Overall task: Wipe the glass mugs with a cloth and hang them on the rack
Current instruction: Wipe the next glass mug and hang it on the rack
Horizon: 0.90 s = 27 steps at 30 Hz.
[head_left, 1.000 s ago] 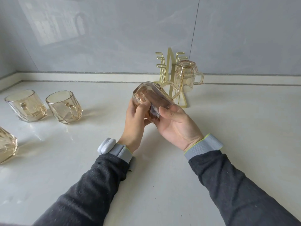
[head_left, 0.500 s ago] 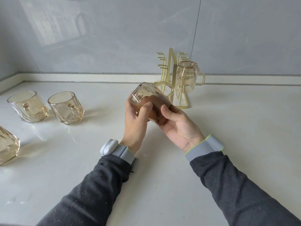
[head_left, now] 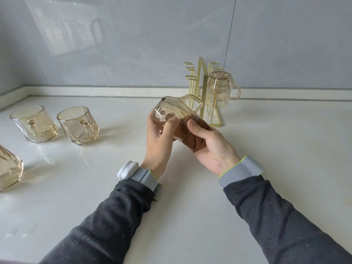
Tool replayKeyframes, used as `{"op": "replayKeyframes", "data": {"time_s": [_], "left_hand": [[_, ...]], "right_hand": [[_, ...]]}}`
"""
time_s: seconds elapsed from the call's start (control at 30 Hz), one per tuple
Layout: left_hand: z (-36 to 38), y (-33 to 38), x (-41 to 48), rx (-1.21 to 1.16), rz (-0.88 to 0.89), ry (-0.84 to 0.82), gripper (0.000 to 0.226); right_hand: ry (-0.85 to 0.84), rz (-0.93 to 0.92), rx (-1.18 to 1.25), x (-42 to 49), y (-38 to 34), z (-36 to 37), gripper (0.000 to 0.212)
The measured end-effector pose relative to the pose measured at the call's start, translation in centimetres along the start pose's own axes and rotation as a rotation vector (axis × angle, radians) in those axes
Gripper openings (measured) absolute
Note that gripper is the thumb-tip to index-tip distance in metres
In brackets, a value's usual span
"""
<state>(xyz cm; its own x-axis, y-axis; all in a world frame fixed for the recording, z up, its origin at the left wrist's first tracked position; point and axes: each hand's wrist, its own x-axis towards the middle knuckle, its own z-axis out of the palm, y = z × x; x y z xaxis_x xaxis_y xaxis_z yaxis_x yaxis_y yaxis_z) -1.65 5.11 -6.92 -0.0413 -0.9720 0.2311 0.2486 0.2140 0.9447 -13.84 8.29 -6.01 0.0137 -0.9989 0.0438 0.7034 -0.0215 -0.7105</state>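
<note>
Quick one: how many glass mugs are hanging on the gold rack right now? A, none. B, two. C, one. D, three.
C: a single hung mug sits upside down on the rack; the left hand grips the held mug, and the right hand holds the cloth at its mouth.

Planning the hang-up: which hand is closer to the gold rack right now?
Right. The right hand, holding the brown cloth, sits just in front of the rack; the left hand grips the mug farther left.

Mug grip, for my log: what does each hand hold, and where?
Left hand grips the mug by its body; right hand holds a cloth at its mouth.
</note>
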Motion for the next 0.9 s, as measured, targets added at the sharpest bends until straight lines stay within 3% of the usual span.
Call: {"op": "replayKeyframes", "data": {"time_s": [0.07, 0.13, 0.3, 0.4, 0.53, 0.67, 0.9], "left_hand": [[0.0, 0.0, 0.0, -0.027, -0.012, -0.021, 0.058], [0.0, 0.1, 0.0, -0.056, -0.029, -0.044, 0.053], [0.0, 0.2, -0.2, -0.063, -0.021, -0.113, 0.053], [-0.1, 0.1, -0.3, -0.087, -0.018, -0.149, 0.061], [-0.2, -0.1, -0.2, -0.104, -0.023, -0.213, 0.065], [-0.2, -0.1, -0.2, -0.115, -0.052, -0.237, 0.049], [0.1, 0.1, -0.4, -0.082, -0.102, -0.236, 0.054]], "right_hand": [[-0.059, -0.001, -0.013, 0.0, 0.0, -0.1, 0.079], [-0.100, -0.016, -0.052, -0.1, 0.0, -0.1, 0.071], [-0.086, -0.022, -0.105, -0.4, -0.3, 0.1, 0.068], [-0.192, -0.025, -0.061, -0.7, -0.6, 0.0, 0.047], [-0.290, -0.021, 0.004, -1.2, -0.8, 0.5, 0.052], [-0.278, -0.041, -0.026, -1.0, -0.7, 0.8, 0.053], [-0.223, -0.124, -0.133, -0.6, -0.1, 0.7, 0.058]]}}
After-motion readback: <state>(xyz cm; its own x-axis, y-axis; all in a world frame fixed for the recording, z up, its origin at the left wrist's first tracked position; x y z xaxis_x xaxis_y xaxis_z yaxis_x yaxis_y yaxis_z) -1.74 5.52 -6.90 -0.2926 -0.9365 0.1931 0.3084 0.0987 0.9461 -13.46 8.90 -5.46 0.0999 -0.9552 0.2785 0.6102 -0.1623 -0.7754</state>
